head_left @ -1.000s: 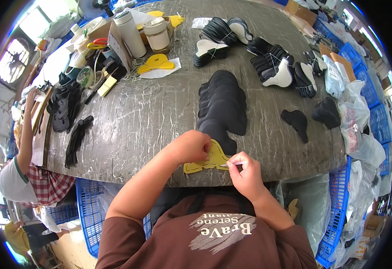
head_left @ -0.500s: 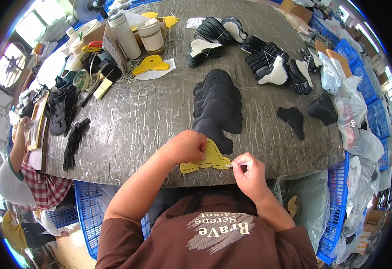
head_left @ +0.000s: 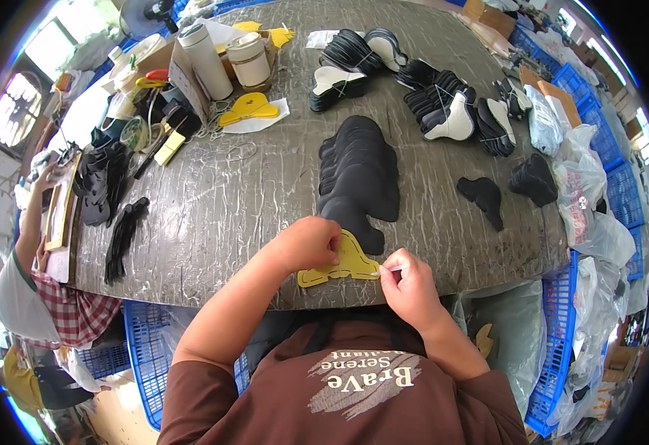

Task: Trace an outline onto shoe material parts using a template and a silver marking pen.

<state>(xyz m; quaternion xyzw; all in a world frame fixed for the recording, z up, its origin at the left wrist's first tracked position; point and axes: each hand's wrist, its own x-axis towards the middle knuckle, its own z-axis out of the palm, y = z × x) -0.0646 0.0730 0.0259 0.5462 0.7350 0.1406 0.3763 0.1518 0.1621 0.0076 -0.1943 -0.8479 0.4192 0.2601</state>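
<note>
Clock centred on the yellow template (head_left: 353, 261), 12 pointing away from the wearer. Template lies flat near the front edge of the counter (head_left: 213, 215), a dashed dark line running round its border. Left hand (head_left: 310, 243) at 10 o'clock: fingers curled, tips down at the template; pinch or mere press, cannot tell. Right hand (head_left: 407, 280) at 3 to 4 o'clock: thumb and fingers pinching a slim pale pen (head_left: 396, 268), tip at the template's right end. At 12, a fanned stack of black pieces (head_left: 359, 167), near end beside the template; overlap unclear. At 1, tied black-and-white bundles (head_left: 443, 111); at 2, a loose dark piece (head_left: 484, 200). At 11, a second yellow shape (head_left: 250, 109) on white paper (head_left: 271, 123). At 9, black strips (head_left: 123, 241).
</note>
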